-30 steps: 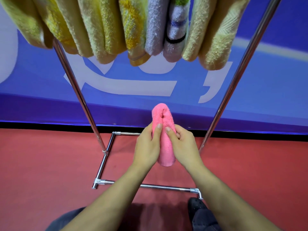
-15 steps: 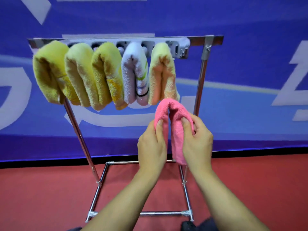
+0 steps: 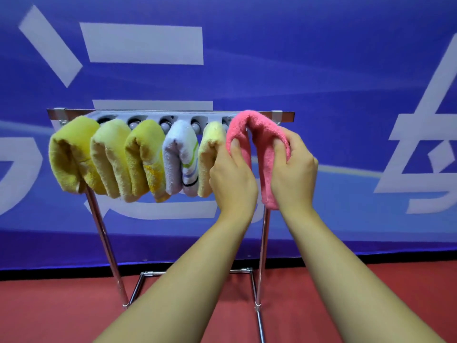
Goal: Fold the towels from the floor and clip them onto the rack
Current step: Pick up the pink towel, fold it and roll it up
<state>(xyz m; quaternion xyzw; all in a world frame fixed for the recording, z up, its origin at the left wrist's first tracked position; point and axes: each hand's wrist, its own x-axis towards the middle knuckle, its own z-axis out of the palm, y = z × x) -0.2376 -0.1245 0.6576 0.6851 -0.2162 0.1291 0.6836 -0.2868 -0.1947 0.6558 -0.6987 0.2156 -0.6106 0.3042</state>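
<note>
Both hands grip pink towel, seemingly touching rack.

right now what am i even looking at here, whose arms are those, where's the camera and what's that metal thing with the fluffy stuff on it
The camera sits on a person's head, looking forward and down, so the two bare arms are that person's own. There is no robot here. The metal thing is a small drying rack standing on a red floor before a blue banner. Its top bar carries a row of clips. Five folded towels already hang there: four yellow towels and one white striped towel. The left hand and right hand both grip a folded pink towel, holding its fold up against the bar's right end, beside the others. Whether it is clipped yet cannot be seen.
</note>
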